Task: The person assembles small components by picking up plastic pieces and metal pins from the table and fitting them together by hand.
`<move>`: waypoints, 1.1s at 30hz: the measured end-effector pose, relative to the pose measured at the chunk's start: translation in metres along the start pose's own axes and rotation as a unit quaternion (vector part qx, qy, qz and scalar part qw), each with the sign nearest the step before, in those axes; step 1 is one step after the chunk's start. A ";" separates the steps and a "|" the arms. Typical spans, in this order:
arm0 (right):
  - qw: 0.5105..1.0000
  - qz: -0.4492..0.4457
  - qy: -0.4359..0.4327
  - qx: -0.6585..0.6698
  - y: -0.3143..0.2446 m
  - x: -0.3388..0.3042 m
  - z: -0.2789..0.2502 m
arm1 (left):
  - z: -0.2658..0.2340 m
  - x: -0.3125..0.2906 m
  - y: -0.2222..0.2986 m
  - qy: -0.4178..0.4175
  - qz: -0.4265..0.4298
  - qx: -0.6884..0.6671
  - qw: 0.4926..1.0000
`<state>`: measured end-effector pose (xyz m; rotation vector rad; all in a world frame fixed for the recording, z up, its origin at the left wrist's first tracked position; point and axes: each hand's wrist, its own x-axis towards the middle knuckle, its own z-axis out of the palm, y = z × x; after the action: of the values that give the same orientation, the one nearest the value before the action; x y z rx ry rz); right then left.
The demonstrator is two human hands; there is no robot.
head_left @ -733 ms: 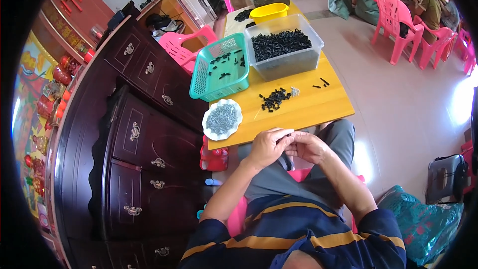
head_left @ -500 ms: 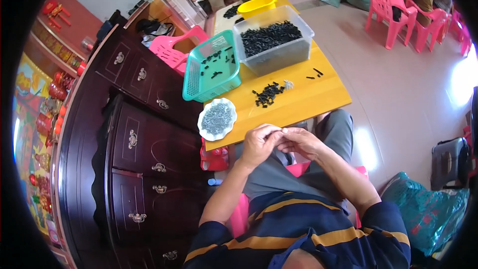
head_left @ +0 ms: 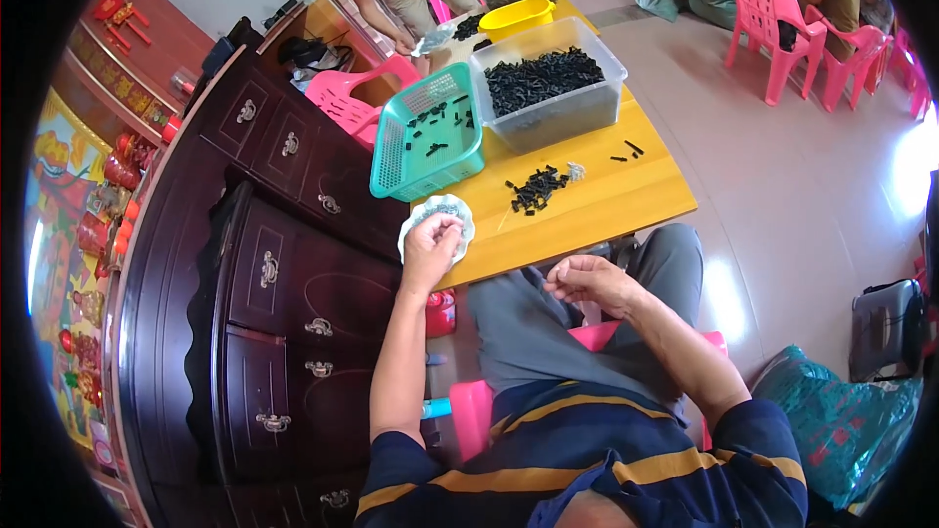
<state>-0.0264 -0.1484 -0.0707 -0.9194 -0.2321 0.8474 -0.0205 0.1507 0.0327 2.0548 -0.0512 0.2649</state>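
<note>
The work appears to be under way and far from over. Just short of the table (head_left: 611,207) edge, the right hand (head_left: 592,282) hangs above the lap, fingers bent and thumb close to the fingertips; whether it pinches something small cannot be told. To its left and a little farther forward, the left hand (head_left: 435,246) is over the white scalloped dish (head_left: 469,227), fingers curled down near the small silvery pieces (head_left: 443,206); its grip is hidden, so no telling what it holds.

Ahead of and between the hands lies a loose pile of short black pieces (head_left: 531,194), with a little heap of pale bits (head_left: 576,171) touching its right end; both seem left to handle. Beyond the left hand, the green basket (head_left: 430,180) carries only a scattering of black pieces, perhaps the finished ones, though that is unsure. Forward and right of the right hand, a few black sticks (head_left: 634,148) lie apart. Farther ahead, the clear plastic bin (head_left: 562,125) holds a great mass of black pieces; done or waiting, one cannot tell.
</note>
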 end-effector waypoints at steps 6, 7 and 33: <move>1.000 0.006 0.010 0.000 -0.007 -0.002 0.007 | -0.025 0.030 -0.012 -0.001 -0.045 0.048 0.998; 1.000 0.003 0.013 0.003 -0.009 -0.003 0.007 | -0.028 0.039 -0.016 -0.002 -0.051 0.046 0.998; 0.994 -0.026 0.051 0.092 -0.026 -0.011 -0.007 | -0.040 0.184 -0.071 0.055 -0.077 0.127 0.987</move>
<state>-0.0155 -0.1690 -0.0530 -0.7787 -0.0863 0.7580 0.1626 0.2331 0.0282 2.2787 0.2181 0.3013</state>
